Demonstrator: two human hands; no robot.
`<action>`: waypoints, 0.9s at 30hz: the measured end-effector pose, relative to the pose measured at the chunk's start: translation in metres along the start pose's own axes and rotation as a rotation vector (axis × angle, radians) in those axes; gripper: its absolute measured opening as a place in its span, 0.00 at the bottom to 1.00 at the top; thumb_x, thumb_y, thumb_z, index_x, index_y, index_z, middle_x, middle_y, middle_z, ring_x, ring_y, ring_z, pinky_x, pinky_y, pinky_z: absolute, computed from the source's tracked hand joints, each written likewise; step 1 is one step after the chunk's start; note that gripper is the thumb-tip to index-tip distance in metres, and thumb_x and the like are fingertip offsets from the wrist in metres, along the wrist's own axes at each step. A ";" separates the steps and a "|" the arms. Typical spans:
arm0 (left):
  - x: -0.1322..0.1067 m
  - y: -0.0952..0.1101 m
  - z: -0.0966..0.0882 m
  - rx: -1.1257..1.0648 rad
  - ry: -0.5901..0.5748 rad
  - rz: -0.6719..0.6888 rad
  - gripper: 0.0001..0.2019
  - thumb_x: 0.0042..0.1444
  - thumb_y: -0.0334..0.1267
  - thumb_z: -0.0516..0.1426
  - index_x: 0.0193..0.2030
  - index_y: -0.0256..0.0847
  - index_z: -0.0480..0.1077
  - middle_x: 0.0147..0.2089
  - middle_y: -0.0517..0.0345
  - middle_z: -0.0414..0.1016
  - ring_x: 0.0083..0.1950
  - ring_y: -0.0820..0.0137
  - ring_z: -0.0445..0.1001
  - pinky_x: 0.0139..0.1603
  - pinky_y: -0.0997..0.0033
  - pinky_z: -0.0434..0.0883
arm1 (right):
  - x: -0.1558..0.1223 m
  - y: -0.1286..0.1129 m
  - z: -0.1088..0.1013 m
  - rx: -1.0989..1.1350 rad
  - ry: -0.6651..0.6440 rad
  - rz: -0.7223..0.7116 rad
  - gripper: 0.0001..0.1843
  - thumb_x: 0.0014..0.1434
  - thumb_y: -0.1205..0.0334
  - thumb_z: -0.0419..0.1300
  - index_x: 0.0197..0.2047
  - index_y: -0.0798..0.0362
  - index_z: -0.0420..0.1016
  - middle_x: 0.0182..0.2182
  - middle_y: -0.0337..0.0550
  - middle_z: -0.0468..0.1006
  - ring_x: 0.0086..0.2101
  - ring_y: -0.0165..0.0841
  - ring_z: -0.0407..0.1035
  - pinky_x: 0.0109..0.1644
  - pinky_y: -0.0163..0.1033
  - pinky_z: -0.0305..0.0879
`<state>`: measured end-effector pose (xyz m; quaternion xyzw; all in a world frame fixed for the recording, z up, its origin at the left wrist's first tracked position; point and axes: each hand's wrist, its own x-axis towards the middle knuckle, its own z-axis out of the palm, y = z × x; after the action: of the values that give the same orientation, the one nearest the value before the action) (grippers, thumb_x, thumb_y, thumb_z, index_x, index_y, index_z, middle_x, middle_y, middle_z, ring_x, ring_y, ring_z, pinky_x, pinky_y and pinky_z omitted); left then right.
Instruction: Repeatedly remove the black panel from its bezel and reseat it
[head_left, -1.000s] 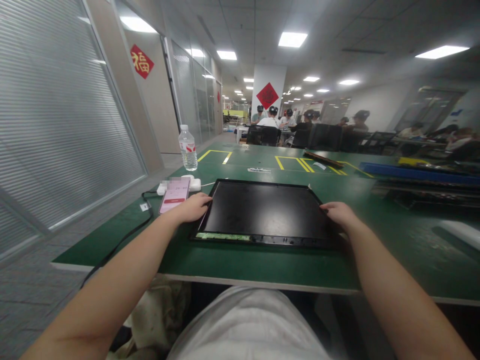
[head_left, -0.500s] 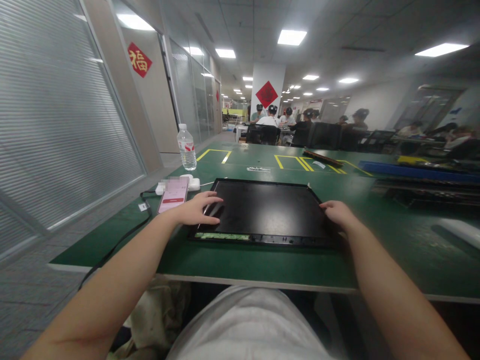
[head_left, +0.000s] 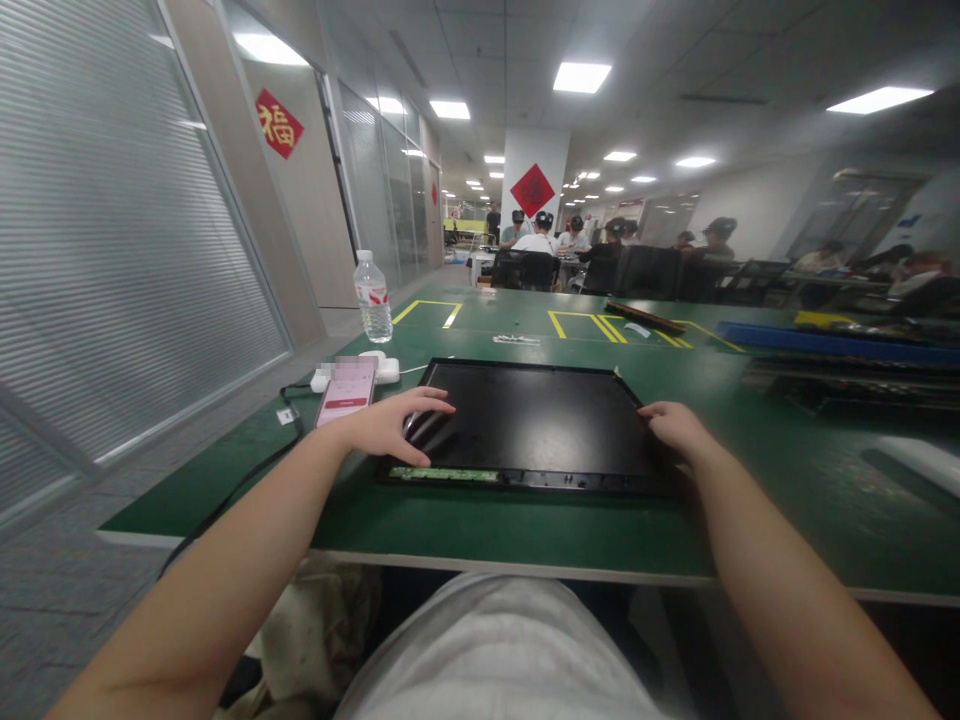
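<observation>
A black flat display panel point(head_left: 536, 420) lies face up on the green table point(head_left: 465, 520) in front of me. My left hand point(head_left: 390, 425) rests on the panel's left edge, fingers spread apart over the dark surface and thumb near the front left corner. My right hand point(head_left: 675, 425) lies on the panel's right edge with the fingers curled over it. A thin green circuit strip point(head_left: 442, 474) runs along the panel's front left edge.
A pink-screened phone point(head_left: 346, 390) and a white power strip point(head_left: 379, 368) with a black cable lie left of the panel. A water bottle point(head_left: 373, 297) stands behind them. Dark and blue panels point(head_left: 832, 360) are stacked at the right. Other people sit at desks far behind.
My left hand has slid from the panel's left edge onto its surface, with the fingers spreading out. My right hand has stayed on the right edge.
</observation>
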<state>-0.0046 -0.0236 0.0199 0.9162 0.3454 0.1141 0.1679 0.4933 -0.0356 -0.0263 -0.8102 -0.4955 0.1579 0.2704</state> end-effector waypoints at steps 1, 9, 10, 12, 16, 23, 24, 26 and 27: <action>0.000 0.002 0.000 -0.001 0.009 0.008 0.40 0.43 0.51 0.69 0.64 0.48 0.67 0.73 0.46 0.55 0.71 0.50 0.58 0.69 0.53 0.57 | -0.001 -0.001 0.000 -0.005 0.006 -0.001 0.23 0.48 0.76 0.56 0.44 0.52 0.83 0.42 0.48 0.82 0.41 0.38 0.76 0.46 0.37 0.69; 0.001 0.012 0.000 -0.004 0.053 0.089 0.34 0.44 0.43 0.68 0.60 0.47 0.70 0.72 0.46 0.58 0.70 0.52 0.59 0.69 0.53 0.57 | -0.002 -0.002 0.000 -0.022 0.003 -0.007 0.21 0.49 0.77 0.56 0.43 0.53 0.83 0.43 0.49 0.82 0.43 0.39 0.76 0.46 0.37 0.69; 0.001 0.012 0.000 -0.002 0.054 0.094 0.33 0.44 0.42 0.68 0.60 0.47 0.70 0.71 0.46 0.59 0.70 0.52 0.60 0.69 0.53 0.57 | -0.002 -0.002 0.000 -0.024 0.010 -0.008 0.21 0.49 0.77 0.56 0.42 0.53 0.83 0.43 0.49 0.82 0.43 0.39 0.76 0.47 0.37 0.69; 0.002 0.012 0.001 0.001 0.053 0.105 0.32 0.44 0.41 0.68 0.59 0.46 0.70 0.71 0.46 0.59 0.70 0.52 0.60 0.69 0.54 0.57 | -0.002 -0.002 0.001 -0.025 0.022 -0.012 0.21 0.49 0.77 0.56 0.42 0.53 0.83 0.43 0.49 0.82 0.43 0.39 0.75 0.47 0.37 0.68; 0.002 0.012 0.001 0.006 0.057 0.125 0.31 0.44 0.40 0.67 0.58 0.46 0.71 0.71 0.46 0.60 0.70 0.53 0.61 0.69 0.55 0.58 | -0.003 -0.003 0.001 -0.033 0.024 -0.008 0.22 0.49 0.76 0.56 0.43 0.52 0.83 0.44 0.49 0.82 0.43 0.39 0.75 0.46 0.37 0.68; 0.002 0.013 0.002 0.003 0.052 0.135 0.30 0.44 0.38 0.67 0.57 0.45 0.72 0.71 0.46 0.60 0.69 0.54 0.62 0.69 0.56 0.58 | -0.006 -0.007 -0.001 -0.051 -0.001 -0.005 0.23 0.50 0.77 0.54 0.45 0.54 0.82 0.45 0.50 0.81 0.45 0.39 0.75 0.49 0.37 0.68; 0.002 0.013 0.002 0.002 0.049 0.135 0.30 0.44 0.38 0.67 0.57 0.45 0.72 0.71 0.46 0.60 0.69 0.54 0.62 0.69 0.56 0.58 | -0.006 -0.007 -0.002 -0.056 -0.005 -0.009 0.23 0.50 0.77 0.54 0.45 0.54 0.82 0.46 0.50 0.81 0.45 0.39 0.75 0.50 0.38 0.67; 0.002 0.012 0.002 -0.001 0.040 0.128 0.30 0.45 0.39 0.67 0.57 0.45 0.72 0.71 0.46 0.60 0.69 0.54 0.62 0.69 0.56 0.58 | -0.006 -0.008 -0.003 -0.066 -0.013 -0.020 0.22 0.50 0.77 0.54 0.44 0.54 0.82 0.46 0.50 0.81 0.47 0.40 0.74 0.52 0.38 0.67; 0.002 0.012 0.002 -0.001 0.033 0.120 0.29 0.45 0.41 0.67 0.57 0.45 0.72 0.71 0.47 0.60 0.69 0.54 0.62 0.69 0.56 0.58 | -0.006 -0.008 -0.003 -0.068 -0.016 -0.024 0.22 0.50 0.77 0.54 0.44 0.54 0.82 0.46 0.50 0.81 0.47 0.40 0.75 0.52 0.39 0.67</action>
<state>0.0044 -0.0313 0.0224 0.9331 0.2928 0.1394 0.1553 0.4861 -0.0390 -0.0193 -0.8118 -0.5122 0.1441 0.2405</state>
